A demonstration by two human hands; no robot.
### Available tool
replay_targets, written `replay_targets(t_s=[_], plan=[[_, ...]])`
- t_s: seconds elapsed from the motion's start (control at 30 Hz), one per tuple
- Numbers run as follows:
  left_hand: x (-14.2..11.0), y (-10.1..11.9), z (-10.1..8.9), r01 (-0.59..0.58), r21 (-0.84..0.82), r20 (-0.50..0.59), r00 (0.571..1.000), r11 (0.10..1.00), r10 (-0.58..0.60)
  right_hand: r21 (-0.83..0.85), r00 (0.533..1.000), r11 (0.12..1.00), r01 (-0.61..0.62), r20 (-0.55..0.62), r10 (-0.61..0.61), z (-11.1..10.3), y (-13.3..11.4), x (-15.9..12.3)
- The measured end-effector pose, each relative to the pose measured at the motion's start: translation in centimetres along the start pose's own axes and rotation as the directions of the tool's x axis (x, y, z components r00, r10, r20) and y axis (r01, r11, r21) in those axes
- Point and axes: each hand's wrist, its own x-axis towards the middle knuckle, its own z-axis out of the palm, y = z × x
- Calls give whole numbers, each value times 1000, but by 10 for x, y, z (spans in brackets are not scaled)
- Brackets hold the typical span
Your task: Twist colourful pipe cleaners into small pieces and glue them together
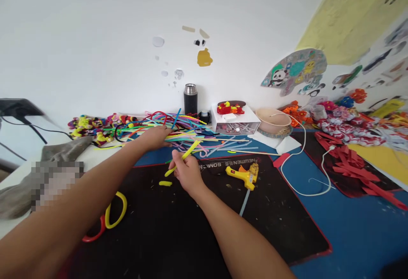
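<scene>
My right hand (188, 172) is closed on a yellow pipe cleaner (191, 147), which slants up and to the right past the thumb. A short yellow piece (165, 183) lies on the black mat just left of that hand. My left hand (156, 138) reaches into a heap of many-coloured pipe cleaners (188, 122). Its fingertips are hidden among the strands, so I cannot tell whether it grips any. Scissors with a yellow and red handle (124, 215) lie partly behind my left forearm. To the right of my right hand rests a yellow glue gun (245, 176) with a glue stick in it.
A black flask (190, 102) and a white box (236, 119) stand by the wall. Beside them are a stacked bowl (273, 120) and a white cable (301, 192). Red strips (360, 168) lie right; small colourful figures (92, 126) and a grey cloth (65, 153) lie left.
</scene>
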Motion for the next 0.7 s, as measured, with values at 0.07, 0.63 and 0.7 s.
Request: replay_targets(t_s=[0.07, 0.63, 0.7], plan=[[6, -6, -4, -14, 20, 12, 1000, 1000, 14, -13, 1000, 1000, 14, 3, -14, 0, -1, 0], [14, -13, -41, 410, -189, -240, 862, 892, -447, -54, 999, 998, -24, 46, 26, 5, -9, -7], [15, -13, -29, 415, -240, -218, 858, 878, -465, -53, 999, 998, -27, 44, 29, 5, -9, -7]])
